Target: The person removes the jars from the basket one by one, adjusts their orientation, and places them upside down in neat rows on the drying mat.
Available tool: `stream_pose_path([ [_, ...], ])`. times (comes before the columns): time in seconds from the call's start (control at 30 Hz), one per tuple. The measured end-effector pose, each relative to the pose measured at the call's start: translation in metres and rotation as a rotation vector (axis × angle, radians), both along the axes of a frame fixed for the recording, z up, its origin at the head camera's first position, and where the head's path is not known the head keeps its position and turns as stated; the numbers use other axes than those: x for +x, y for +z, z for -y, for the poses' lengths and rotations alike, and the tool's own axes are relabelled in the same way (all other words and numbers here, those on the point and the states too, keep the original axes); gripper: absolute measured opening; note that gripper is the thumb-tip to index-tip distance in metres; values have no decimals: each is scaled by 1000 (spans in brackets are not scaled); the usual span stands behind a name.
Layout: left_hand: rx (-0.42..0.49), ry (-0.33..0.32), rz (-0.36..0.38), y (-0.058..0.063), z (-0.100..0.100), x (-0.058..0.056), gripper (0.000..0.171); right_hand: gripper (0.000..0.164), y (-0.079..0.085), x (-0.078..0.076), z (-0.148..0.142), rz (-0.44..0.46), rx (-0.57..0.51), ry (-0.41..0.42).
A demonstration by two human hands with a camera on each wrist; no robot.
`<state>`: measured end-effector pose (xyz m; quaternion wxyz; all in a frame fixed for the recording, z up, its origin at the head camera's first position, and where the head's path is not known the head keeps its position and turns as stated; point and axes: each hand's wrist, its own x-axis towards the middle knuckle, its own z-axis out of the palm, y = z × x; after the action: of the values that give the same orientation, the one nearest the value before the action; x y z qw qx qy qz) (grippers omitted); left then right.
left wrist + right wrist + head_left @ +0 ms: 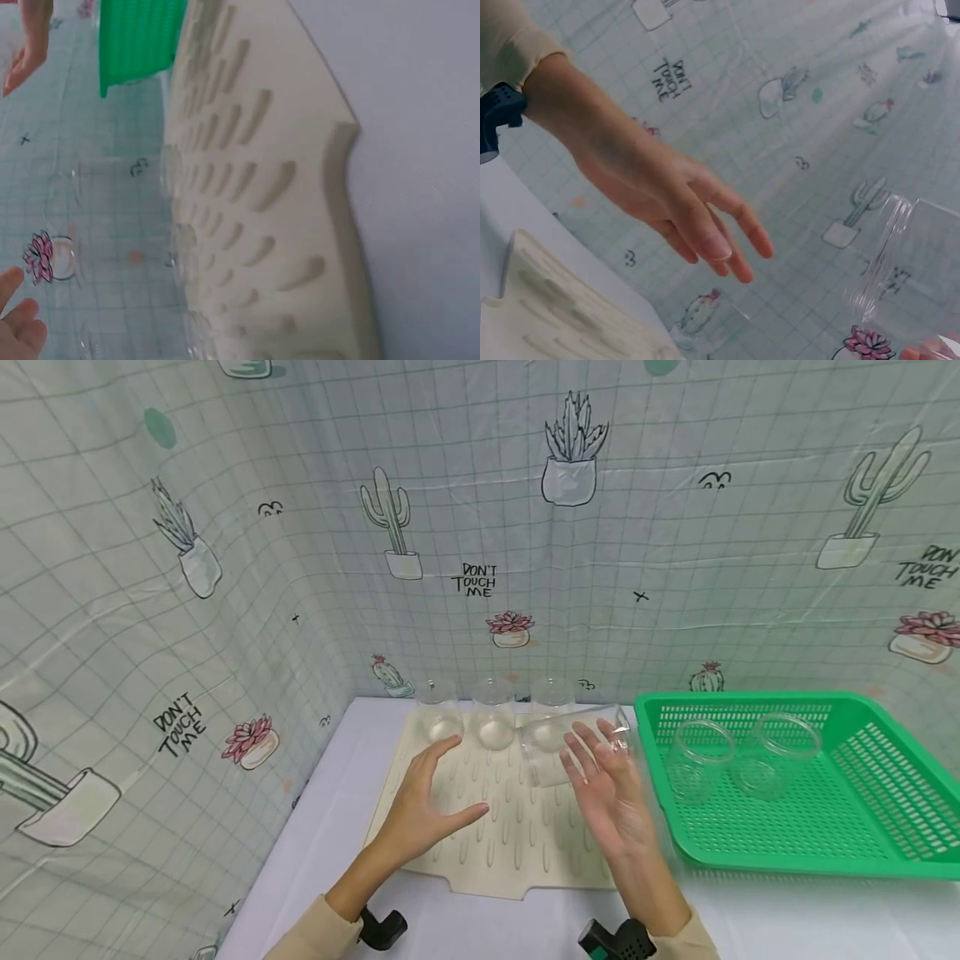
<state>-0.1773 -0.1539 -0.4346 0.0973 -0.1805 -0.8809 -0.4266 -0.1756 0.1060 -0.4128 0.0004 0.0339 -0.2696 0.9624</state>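
My left hand (453,777) hovers open over the left part of a cream ridged drying mat (517,843), fingers spread and holding nothing; the right wrist view shows it (720,244) with straight fingers. My right hand (592,758) is open over the mat's right side. Its fingertips are at a tilted clear glass jar (558,750), whose mouth points toward me; whether they touch it I cannot tell. That jar (919,262) fills the right edge of the right wrist view. Three more clear jars (493,720) stand upright along the mat's far edge.
A green plastic basket (862,827) sits right of the mat with two clear jars (701,760) in it. A cactus-print curtain (480,527) closes the back and left. A white tabletop (315,852) surrounds the mat. The left wrist view shows the mat (262,172) and the basket (139,37).
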Motion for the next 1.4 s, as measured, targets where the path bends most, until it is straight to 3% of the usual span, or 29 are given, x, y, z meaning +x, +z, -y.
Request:
stream_pose_path([
  [0.27, -112, 68, 94, -16, 18, 0, 98, 41, -9, -11, 13, 6, 72, 0],
  [0.5, -214, 97, 125, -27, 31, 1, 104, 58, -15, -22, 28, 45, 187, -9],
  [0.77, -288, 120, 186, -40, 42, 5, 109, 59, -20, -33, 43, 92, 263, -27],
  [1.13, -361, 145, 262, -60, 55, 9, 115, 67, -30, -41, 62, 104, 292, 16],
  [1.4, -382, 127, 351, -64, 60, 14, 119, 68, -40, -46, 81, 65, 484, 43],
])
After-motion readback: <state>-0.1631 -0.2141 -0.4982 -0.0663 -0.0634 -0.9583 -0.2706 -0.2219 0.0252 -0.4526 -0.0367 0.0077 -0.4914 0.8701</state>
